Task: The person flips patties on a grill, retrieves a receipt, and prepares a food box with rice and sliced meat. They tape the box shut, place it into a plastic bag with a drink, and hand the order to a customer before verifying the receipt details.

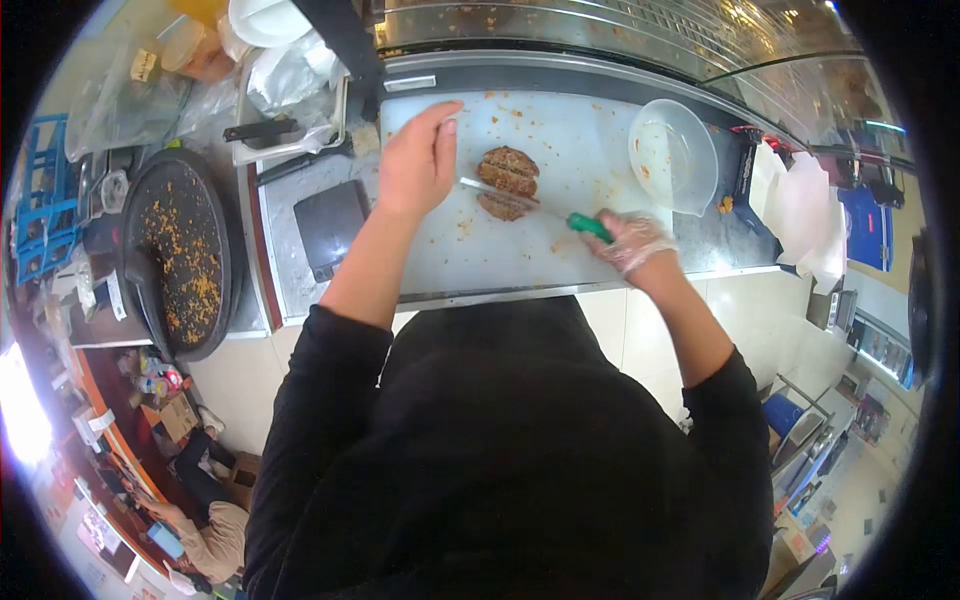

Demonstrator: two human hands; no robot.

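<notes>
A brown, crusty round food piece [508, 170], perhaps a patty or dense bread, lies on the white cutting board [570, 120]. It is cut across into strips. My right hand [632, 243], in a clear plastic glove, is closed round the green handle of a knife [588, 226]. The blade reaches left across the lowest part of the food, its tip beyond the food's left edge. My left hand [418, 160], bare, hovers over the board's left side, apart from the food. Its fingers stretch out with nothing in them.
Right of the food stands a clear plastic bowl [690, 150]. A dark digital scale [332, 228] sits left of the board. Farther left is a round black pan [190, 260] with crumbs. A glass case [600, 30] borders the back. Another person [205, 535] sits at lower left.
</notes>
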